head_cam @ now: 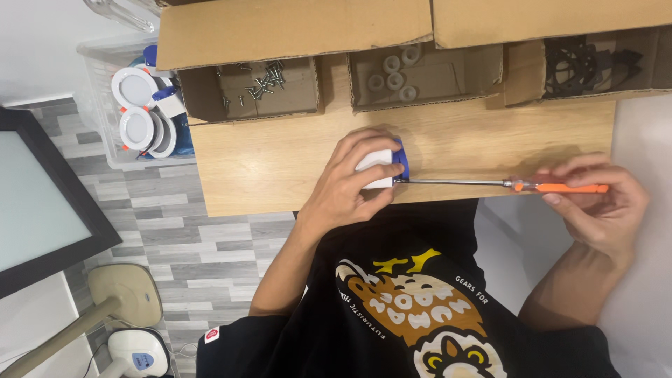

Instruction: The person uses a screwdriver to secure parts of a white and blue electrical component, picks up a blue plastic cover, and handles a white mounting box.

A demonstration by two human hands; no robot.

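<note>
My left hand [350,183] grips a small white part with a blue end piece [381,166] on the wooden table [266,161], near its front edge. My right hand [595,203] holds the orange handle of a long screwdriver [518,185]. Its thin metal shaft lies level, with the tip against the blue end of the part.
Three open cardboard boxes stand along the back of the table: one with screws [262,80], one with white rings [395,73], one with black flat parts [581,63]. A clear bin of round white lamps [140,112] stands left of the table. A dark framed panel [42,203] sits at the left.
</note>
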